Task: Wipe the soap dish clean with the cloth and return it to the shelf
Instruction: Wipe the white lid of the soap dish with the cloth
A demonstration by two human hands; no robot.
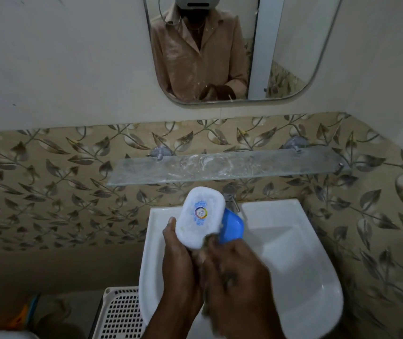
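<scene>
Soap dish [201, 217] above sink rim [161, 211]

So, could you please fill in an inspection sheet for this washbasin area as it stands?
Surface: white basin, bare where visible.
Job's things: white soap dish with blue part held over the basin; cloth at its lower edge, blurred; glass shelf smeared, nothing on it.
Clutter: white perforated basket lower left.
Grippers: left hand grips the soap dish; right hand holds the cloth, blurred.
Cables: nothing seen.
Surroundings: mirror, leaf-patterned tiles, tap.
</scene>
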